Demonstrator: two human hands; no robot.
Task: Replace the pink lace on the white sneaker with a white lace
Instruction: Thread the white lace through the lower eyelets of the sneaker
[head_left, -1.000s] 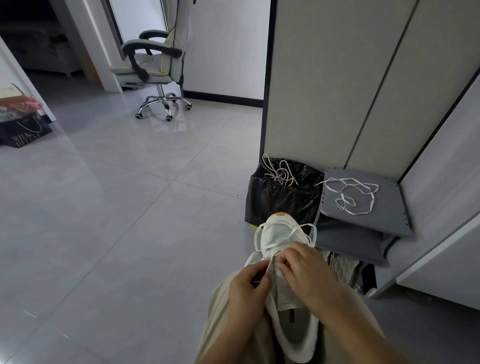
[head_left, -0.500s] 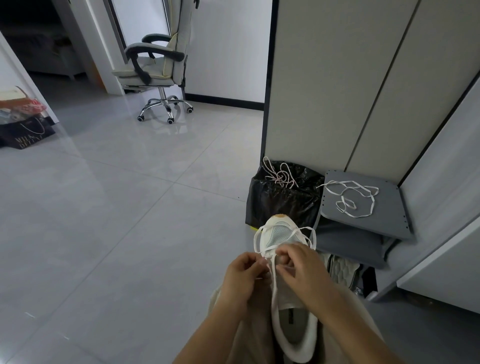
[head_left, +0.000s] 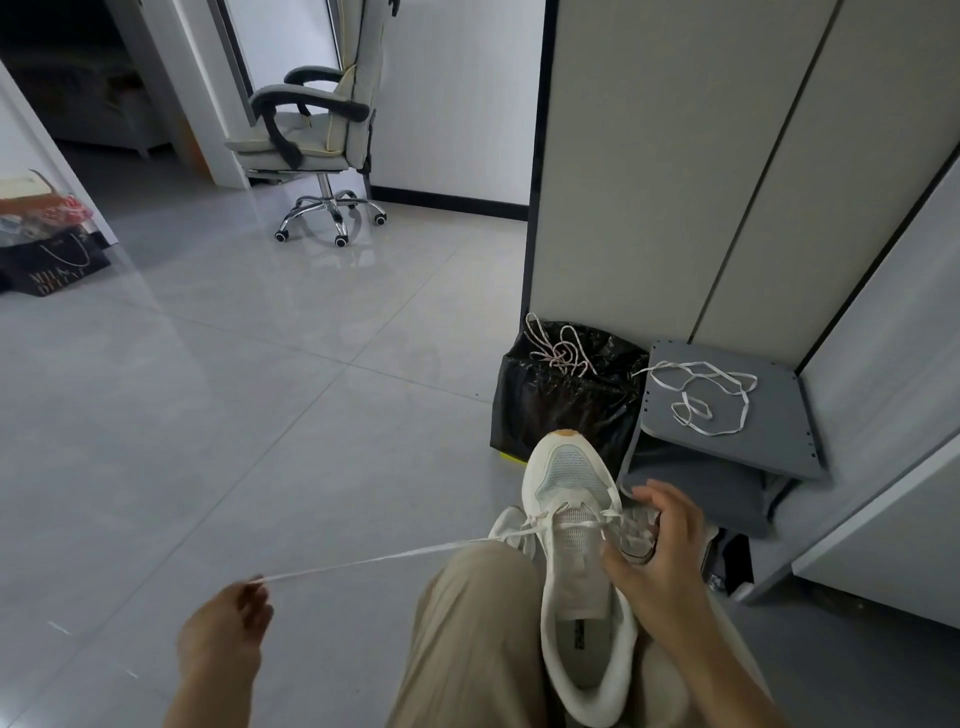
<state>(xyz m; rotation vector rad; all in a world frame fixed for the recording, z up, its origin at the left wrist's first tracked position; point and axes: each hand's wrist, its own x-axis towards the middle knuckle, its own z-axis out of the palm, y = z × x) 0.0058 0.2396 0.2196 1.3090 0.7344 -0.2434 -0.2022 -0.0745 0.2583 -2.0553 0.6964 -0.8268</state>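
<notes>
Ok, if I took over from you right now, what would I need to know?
Left hand: pinches the end of the white lace, pulled taut out to the left.
Right hand: grips the side of the white sneaker, which lies on the lap, toe pointing away.
Pink lace: out of the shoe, lying on the black bag. A spare lace lies on the grey panel.
Done: pink lace removed; white lace through the eyelets nearest the toe.
Left: lace the eyelets further up, then tie.
</notes>
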